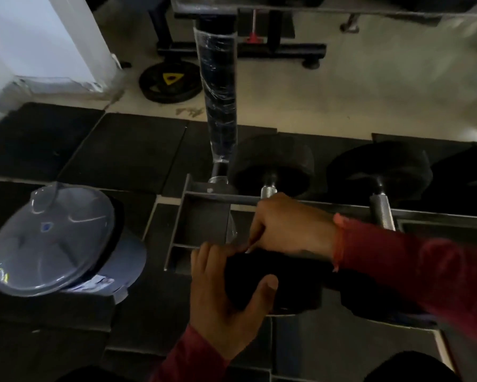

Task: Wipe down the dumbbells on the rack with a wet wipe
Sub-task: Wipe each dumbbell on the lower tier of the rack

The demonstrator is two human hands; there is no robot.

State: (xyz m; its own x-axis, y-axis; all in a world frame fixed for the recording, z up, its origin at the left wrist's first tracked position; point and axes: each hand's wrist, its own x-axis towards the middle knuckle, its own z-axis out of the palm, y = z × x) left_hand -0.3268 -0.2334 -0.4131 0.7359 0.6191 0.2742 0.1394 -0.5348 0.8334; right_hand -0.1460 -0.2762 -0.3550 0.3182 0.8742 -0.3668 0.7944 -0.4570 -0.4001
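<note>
The leftmost black dumbbell lies across the grey metal rack (204,198), far head (273,164) up and near head (295,282) towards me. My left hand (226,293) cups the near head from the left, thumb across its face. My right hand (292,224) is closed over the knurled handle (268,190), hiding most of it. A thin pale strip, seemingly the wet wipe (250,245), shows under its fingertips. A second dumbbell (380,166) rests on the rack to the right.
A grey lidded bin (52,238) stands on the black floor mats left of the rack. A plastic-wrapped black post (218,92) rises behind the rack's left end. Further back lie a weight plate (170,82) and a black equipment frame (287,48).
</note>
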